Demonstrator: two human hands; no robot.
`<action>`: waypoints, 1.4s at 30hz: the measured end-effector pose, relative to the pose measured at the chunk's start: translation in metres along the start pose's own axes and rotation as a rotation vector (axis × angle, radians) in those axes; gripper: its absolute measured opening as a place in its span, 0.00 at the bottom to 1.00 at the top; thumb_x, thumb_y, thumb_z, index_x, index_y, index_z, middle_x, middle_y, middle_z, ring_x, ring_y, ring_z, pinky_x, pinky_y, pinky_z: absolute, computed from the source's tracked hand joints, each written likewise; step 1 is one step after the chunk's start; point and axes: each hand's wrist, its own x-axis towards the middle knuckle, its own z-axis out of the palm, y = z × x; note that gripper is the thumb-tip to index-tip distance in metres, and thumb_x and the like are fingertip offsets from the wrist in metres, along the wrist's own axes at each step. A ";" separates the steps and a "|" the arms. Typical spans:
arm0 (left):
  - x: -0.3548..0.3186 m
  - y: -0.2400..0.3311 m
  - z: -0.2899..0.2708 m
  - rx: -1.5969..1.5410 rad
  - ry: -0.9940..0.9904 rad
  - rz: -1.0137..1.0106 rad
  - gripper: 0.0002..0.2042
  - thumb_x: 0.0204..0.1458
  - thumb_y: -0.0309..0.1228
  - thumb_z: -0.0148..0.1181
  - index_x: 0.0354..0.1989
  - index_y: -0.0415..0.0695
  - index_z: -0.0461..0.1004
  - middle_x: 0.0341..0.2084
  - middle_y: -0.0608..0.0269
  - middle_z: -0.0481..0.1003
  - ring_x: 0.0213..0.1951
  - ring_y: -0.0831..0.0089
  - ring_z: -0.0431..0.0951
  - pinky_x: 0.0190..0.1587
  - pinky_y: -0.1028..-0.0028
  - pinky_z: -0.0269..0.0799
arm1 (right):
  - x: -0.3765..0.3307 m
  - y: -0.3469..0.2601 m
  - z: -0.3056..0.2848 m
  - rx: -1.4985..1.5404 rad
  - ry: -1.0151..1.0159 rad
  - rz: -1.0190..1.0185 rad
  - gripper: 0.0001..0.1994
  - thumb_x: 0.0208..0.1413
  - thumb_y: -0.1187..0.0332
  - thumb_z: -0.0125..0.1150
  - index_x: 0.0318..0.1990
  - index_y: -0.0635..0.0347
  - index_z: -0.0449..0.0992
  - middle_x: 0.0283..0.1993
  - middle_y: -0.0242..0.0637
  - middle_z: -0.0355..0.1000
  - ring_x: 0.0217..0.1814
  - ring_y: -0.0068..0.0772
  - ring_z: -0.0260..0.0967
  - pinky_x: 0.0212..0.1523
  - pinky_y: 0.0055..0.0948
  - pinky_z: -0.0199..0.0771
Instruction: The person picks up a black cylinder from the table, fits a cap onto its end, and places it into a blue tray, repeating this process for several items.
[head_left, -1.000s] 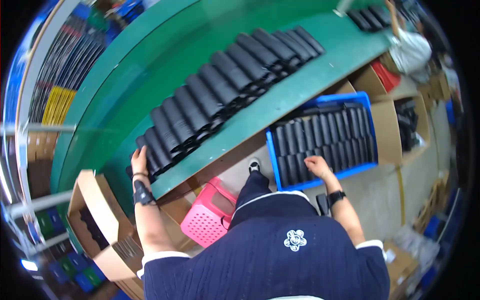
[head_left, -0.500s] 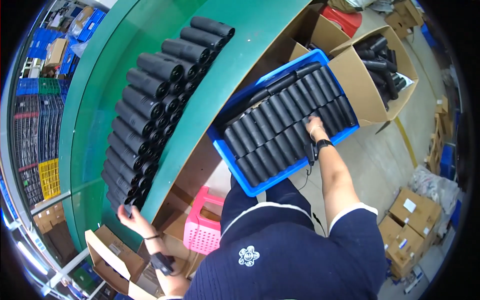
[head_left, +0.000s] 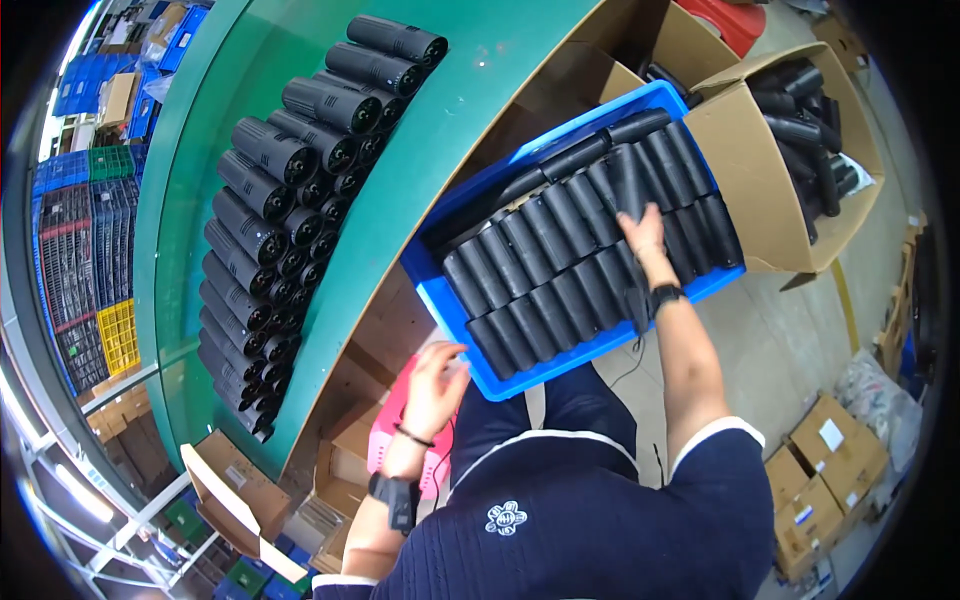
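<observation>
My right hand (head_left: 645, 238) is closed around the lower end of a black tube (head_left: 628, 180), which is tilted up over the others. Beneath it, a blue plastic bin (head_left: 432, 287) holds black tubes in two close rows, with a few lying crosswise along the far side. My left hand (head_left: 435, 388) hovers beside the bin's near left corner, fingers loosely bent and apart, nothing in them. On the green bench to the left, a stack of black ribbed tubes (head_left: 268, 145) lies with round ends facing the bin.
An open cardboard box (head_left: 728, 150) full of black tubes stands right of the bin. Below my left arm are a pink stool (head_left: 392, 425) and an open carton (head_left: 232, 480). Closed cartons (head_left: 838, 440) sit on the floor at the right. The green bench (head_left: 440, 130) curves along the left.
My left hand has moved right, away from the stack on the bench to the bin's corner. My right hand has raised a black tube out of its row.
</observation>
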 end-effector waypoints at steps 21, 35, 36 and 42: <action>0.028 0.010 0.032 -0.808 -0.099 -0.299 0.34 0.39 0.25 0.74 0.56 0.43 0.63 0.45 0.69 0.70 0.50 0.77 0.69 0.55 0.73 0.66 | 0.113 0.113 -0.053 -0.419 0.127 0.011 0.36 0.43 0.55 0.71 0.59 0.62 0.65 0.63 0.54 0.59 0.66 0.54 0.56 0.64 0.42 0.60; -0.016 0.014 -0.012 -0.023 0.260 -0.093 0.30 0.33 0.30 0.73 0.50 0.48 0.68 0.44 0.56 0.70 0.50 0.55 0.66 0.52 0.62 0.61 | -0.108 -0.009 -0.023 0.355 -0.552 -0.242 0.34 0.47 0.71 0.69 0.61 0.68 0.60 0.46 0.40 0.71 0.43 0.25 0.70 0.42 0.22 0.72; -0.020 0.013 -0.016 0.012 0.272 -0.067 0.31 0.33 0.30 0.73 0.50 0.48 0.68 0.44 0.56 0.70 0.50 0.55 0.66 0.52 0.62 0.60 | -0.128 -0.026 -0.033 0.465 -0.629 -0.288 0.30 0.46 0.75 0.68 0.58 0.67 0.63 0.49 0.40 0.69 0.46 0.26 0.71 0.47 0.23 0.71; -0.050 0.002 -0.040 -0.174 0.244 -0.083 0.31 0.36 0.32 0.74 0.51 0.45 0.67 0.46 0.59 0.70 0.54 0.61 0.67 0.56 0.64 0.61 | -0.199 -0.123 -0.054 0.609 -0.822 -0.495 0.29 0.40 0.75 0.65 0.55 0.61 0.66 0.52 0.34 0.65 0.61 0.28 0.58 0.62 0.27 0.55</action>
